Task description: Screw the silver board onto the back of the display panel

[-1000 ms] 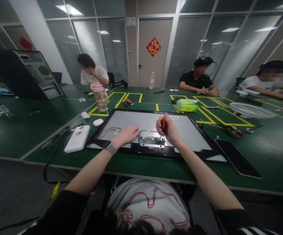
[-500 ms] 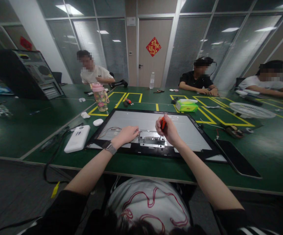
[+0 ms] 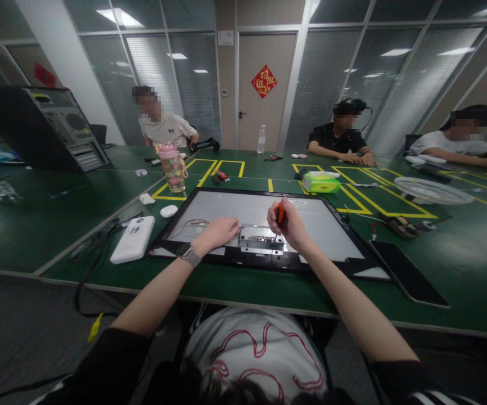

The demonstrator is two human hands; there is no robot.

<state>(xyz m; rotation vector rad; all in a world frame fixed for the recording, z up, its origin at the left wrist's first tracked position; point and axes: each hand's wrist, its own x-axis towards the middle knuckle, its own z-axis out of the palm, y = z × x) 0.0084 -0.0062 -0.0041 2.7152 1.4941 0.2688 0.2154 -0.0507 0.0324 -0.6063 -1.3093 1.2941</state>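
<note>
Almost no shift noted over the last second: an orange-and-black tool (image 3: 280, 213) is kept gripped in the right hand (image 3: 293, 226), above the right end of the metal bracket (image 3: 261, 243), which lies on the grey-backed panel (image 3: 237, 205). The left hand (image 3: 220, 232) is laid at the bracket's left end; whether anything is pinched cannot be told. Only a co-worker's (image 3: 166, 130) raised arm has been lowered. Work is judged held at one spot, without visible progress.
</note>
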